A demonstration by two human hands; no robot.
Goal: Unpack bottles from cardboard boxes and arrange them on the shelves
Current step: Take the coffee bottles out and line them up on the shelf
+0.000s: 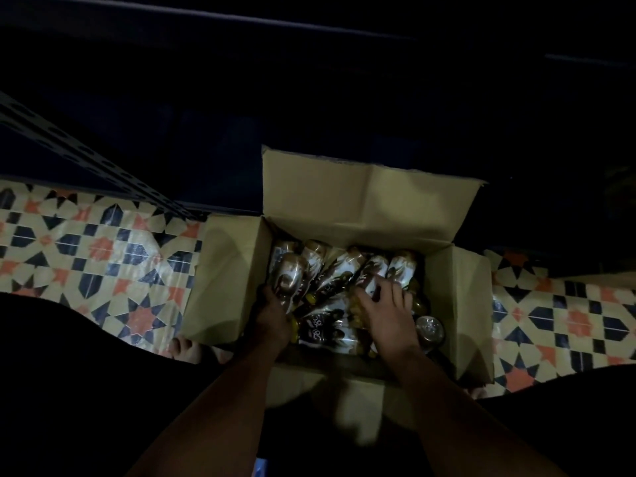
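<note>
Unpacking step: in the open cardboard box [344, 208] on the floor, left hand [272, 318] grips one bottle [290, 275], right hand [387, 313] (fingers spread) rests on others, next to be lifted shelfward.

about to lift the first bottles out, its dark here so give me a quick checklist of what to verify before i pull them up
1. Cardboard box flaps folded out of the way: ok, all four stand or lie open.
2. Left hand has a grip: ok, its fingers curl round the lower end of a bottle at the box's left side.
3. Right hand has a grip: cannot tell; its spread fingers lie on top of a bottle but no closed hold shows.
4. Bottles free to lift: not ok, they lie jumbled and overlapping.
5. Shelf space ready: cannot tell, too dark.
6. Bare feet clear of the box: not ok; toes sit right beside its near left corner.
</note>
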